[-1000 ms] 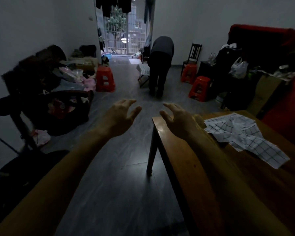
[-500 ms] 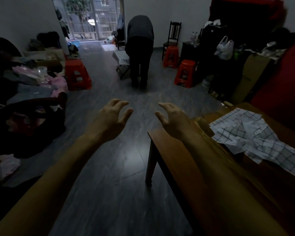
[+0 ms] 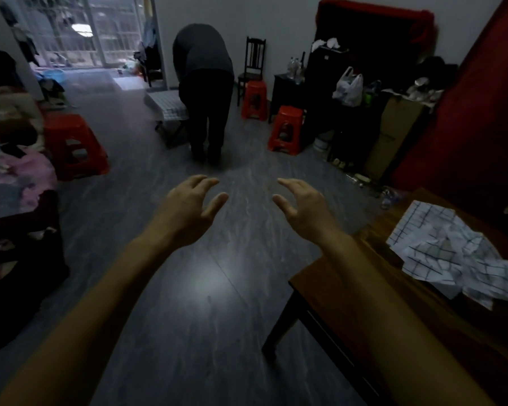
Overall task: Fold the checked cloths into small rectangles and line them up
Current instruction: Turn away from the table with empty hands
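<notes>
Cloths (image 3: 452, 253) lie crumpled on the table (image 3: 364, 303), now further right in view. Left hand (image 3: 188, 209) and right hand (image 3: 305, 209) still hover over the floor, each grip wide, holding nothing, further apart than before.

No legible txt, labels, brands or nos. anywhere; room too dim, blurry.
</notes>
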{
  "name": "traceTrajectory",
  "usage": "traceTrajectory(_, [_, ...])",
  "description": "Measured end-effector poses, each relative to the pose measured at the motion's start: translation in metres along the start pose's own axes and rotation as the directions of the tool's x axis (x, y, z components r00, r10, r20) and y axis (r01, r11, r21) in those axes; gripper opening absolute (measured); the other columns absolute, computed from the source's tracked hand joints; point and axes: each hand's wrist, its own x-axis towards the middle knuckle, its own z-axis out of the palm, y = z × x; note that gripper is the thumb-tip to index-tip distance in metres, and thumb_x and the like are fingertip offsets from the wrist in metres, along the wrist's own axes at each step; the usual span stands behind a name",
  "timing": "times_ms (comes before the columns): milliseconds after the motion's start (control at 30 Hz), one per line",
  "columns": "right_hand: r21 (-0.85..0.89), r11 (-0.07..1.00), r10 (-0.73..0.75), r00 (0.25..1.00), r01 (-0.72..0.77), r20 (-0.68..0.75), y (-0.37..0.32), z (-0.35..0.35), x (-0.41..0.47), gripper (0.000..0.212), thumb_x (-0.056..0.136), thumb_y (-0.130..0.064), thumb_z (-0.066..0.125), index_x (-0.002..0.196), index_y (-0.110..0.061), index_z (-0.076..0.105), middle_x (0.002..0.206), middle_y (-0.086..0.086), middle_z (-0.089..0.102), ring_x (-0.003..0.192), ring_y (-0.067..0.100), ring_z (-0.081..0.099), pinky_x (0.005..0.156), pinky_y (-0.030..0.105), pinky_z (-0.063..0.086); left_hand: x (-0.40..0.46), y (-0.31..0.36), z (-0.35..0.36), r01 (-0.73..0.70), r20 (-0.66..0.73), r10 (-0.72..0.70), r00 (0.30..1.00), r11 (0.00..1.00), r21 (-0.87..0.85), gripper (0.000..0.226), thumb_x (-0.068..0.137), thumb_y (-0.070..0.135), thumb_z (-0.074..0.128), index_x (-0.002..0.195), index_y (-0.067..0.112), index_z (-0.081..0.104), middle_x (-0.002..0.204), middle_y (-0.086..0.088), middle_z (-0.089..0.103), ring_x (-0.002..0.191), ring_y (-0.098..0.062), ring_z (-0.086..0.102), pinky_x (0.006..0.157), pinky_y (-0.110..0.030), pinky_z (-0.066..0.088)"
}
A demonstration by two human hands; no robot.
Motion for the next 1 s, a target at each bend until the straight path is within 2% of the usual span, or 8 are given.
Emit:
traceTrajectory(200, [-0.038,0.996,0.084,0.996,-0.085,-0.034,0.014,0.044,0.064,0.050,0.095,-0.046,0.046,0.137,-0.019,0.047,0.138,0.002,0.050,0.126,0.017,0.046,0.105,0.036,0.036,0.087,-0.046,0.030,-0.068,0.055,0.074,0.996,0.993,-0.094,0.057,0.093,0.050,0.034,0.138,0.016,0.041,0.141,-0.007,0.043,0.126,-0.022,0.044,0.103,-0.041,0.039])
traceTrajectory(300, [-0.004,0.988,0.157,0.986,-0.157,-0.056,0.041,0.064,0.099,0.051,0.094,-0.047,0.047,0.137,-0.019,0.046,0.140,0.003,0.049,0.128,0.019,0.045,0.106,0.040,0.037,0.143,-0.059,0.059,-0.108,0.093,0.122,0.988,0.984,-0.140,0.060,0.090,0.053,0.032,0.137,0.016,0.042,0.141,-0.007,0.043,0.125,-0.022,0.045,0.100,-0.036,0.039])
traceTrajectory(433, [0.043,0.965,0.263,0.960,-0.260,-0.095,0.092,0.079,0.142,0.051,0.095,-0.046,0.048,0.138,-0.019,0.045,0.142,0.004,0.047,0.130,0.020,0.043,0.108,0.043,0.034,0.219,-0.061,0.101,-0.160,0.155,0.188,0.970,0.971,-0.179,0.061,0.088,0.053,0.032,0.135,0.016,0.045,0.139,-0.009,0.045,0.121,-0.022,0.047,0.095,-0.032,0.040])
traceTrajectory(533, [0.084,0.939,0.343,0.932,-0.335,-0.117,0.120,0.079,0.175,0.052,0.094,-0.047,0.048,0.139,-0.020,0.044,0.144,0.003,0.045,0.131,0.019,0.042,0.109,0.041,0.034,0.279,-0.053,0.122,-0.191,0.202,0.229,0.952,0.963,-0.191,0.054,0.092,0.049,0.036,0.136,0.018,0.044,0.139,-0.007,0.044,0.117,-0.018,0.048,0.091,-0.028,0.039])
traceTrajectory(667, [0.078,0.911,0.411,0.899,-0.404,-0.153,0.154,0.066,0.217,0.053,0.095,-0.047,0.046,0.142,-0.023,0.040,0.148,0.001,0.040,0.134,0.016,0.036,0.111,0.036,0.028,0.363,-0.034,0.142,-0.282,0.161,0.329,0.930,0.924,-0.257,0.048,0.093,0.047,0.039,0.131,0.020,0.048,0.133,-0.006,0.051,0.106,-0.010,0.051,0.086,-0.025,0.039])
traceTrajectory(767, [0.113,0.880,0.474,0.859,-0.460,-0.193,0.182,0.060,0.238,0.053,0.094,-0.049,0.047,0.141,-0.024,0.041,0.147,0.000,0.041,0.133,0.015,0.037,0.111,0.036,0.030,0.409,-0.019,0.166,-0.346,0.189,0.419,0.888,0.880,-0.324,0.046,0.094,0.044,0.040,0.132,0.019,0.048,0.133,-0.006,0.051,0.111,-0.013,0.051,0.088,-0.025,0.040])
traceTrajectory(867, [0.179,0.820,0.571,0.796,-0.543,-0.200,0.210,0.061,0.253,0.055,0.092,-0.052,0.049,0.141,-0.027,0.041,0.147,-0.004,0.039,0.132,0.011,0.036,0.104,0.019,0.027,0.448,-0.005,0.196,-0.406,0.212,0.507,0.836,0.830,-0.383,0.046,0.095,0.043,0.041,0.132,0.017,0.049,0.132,-0.006,0.052,0.116,-0.015,0.050,0.088,-0.023,0.037])
traceTrajectory(1000, [0.192,0.731,0.682,0.702,-0.654,-0.204,0.239,0.067,0.271,0.056,0.091,-0.052,0.050,0.142,-0.029,0.038,0.148,-0.006,0.036,0.133,0.010,0.034,0.100,0.017,0.025,0.504,0.007,0.240,-0.470,0.270,0.630,0.728,0.745,-0.474,0.048,0.093,0.046,0.039,0.131,0.018,0.049,0.130,-0.005,0.054,0.114,-0.014,0.051,0.086,-0.024,0.039])
